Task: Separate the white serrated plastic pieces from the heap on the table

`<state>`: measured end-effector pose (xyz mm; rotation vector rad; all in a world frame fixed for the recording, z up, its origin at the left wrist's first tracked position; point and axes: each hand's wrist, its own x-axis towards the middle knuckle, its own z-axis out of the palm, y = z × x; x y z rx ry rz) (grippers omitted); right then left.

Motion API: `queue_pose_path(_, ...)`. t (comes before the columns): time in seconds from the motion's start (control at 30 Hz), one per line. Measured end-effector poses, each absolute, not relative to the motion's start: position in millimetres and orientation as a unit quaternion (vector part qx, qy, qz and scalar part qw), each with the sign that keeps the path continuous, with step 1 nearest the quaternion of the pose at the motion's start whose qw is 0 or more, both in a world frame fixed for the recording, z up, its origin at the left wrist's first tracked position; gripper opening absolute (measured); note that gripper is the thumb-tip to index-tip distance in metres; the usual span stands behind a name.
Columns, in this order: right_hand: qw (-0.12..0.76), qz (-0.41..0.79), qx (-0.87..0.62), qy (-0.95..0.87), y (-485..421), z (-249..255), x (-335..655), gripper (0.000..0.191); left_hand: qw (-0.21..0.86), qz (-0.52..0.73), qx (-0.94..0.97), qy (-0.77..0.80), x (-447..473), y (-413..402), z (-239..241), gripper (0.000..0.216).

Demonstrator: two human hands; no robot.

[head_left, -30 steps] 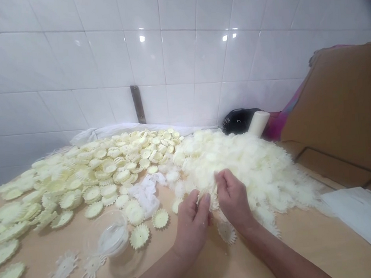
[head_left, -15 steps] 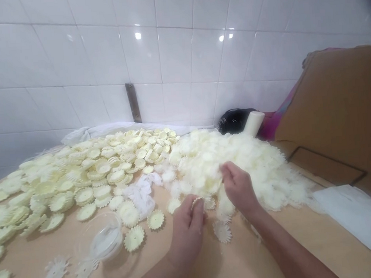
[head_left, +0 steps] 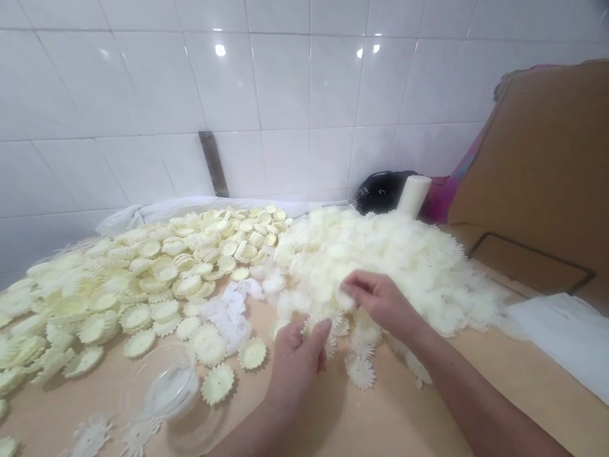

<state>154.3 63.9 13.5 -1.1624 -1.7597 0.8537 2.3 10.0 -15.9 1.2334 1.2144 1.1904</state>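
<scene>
My left hand (head_left: pixel 296 363) is closed in a loose pinch, thumb and forefinger round a pale scalloped flower disc whose edge shows between them. To its right, my right hand (head_left: pixel 383 305) has its fingertips pressed together at the front of a heap of thin white flower-shaped petals (head_left: pixel 392 249). Whatever it pinches blends into the white behind. Single petal pieces (head_left: pixel 360 371) lie on the table below both hands. Two cream scalloped discs (head_left: pixel 253 354) rest left of my left hand. Further left stands a clear cup (head_left: pixel 172 389) with whitish contents.
A large pile of cream scalloped discs (head_left: pixel 136 318) spreads over the left of the table (head_left: pixel 281 451). Crumpled white cloth (head_left: pixel 230 317) lies between the heaps. On the right are a cardboard box (head_left: pixel 551 185) and a white sheet (head_left: pixel 587 349). A white roll (head_left: pixel 413 196) stands behind.
My right hand has moved left and slightly nearer my left hand. The left thumb and forefinger have shifted left, and the disc there shows less. The view has tilted slightly.
</scene>
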Motion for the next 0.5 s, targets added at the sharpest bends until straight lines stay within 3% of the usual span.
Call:
queue_pose_path(0.13, 0.418, 0.425, -0.419, -0.685, 61.6, 14.9, 154.9, 0.014, 0.497, 0.512, 0.466, 0.523, 1.1, 9.6, -11.5, 0.03)
queue_pose_path(0.2, 0.408, 0.442, -0.421, -0.679, 60.5, 14.9, 154.7, 0.023, 0.511, 0.526, 0.429, 0.528, 2.2, 8.3, -8.4, 0.027)
queue_pose_path(0.5, 0.392, 0.385, -0.428, -0.718, 57.7, 14.6, 150.9, 0.017, 0.591, 0.536, 0.349, 0.492, 5.4, 12.4, -7.1, 0.023)
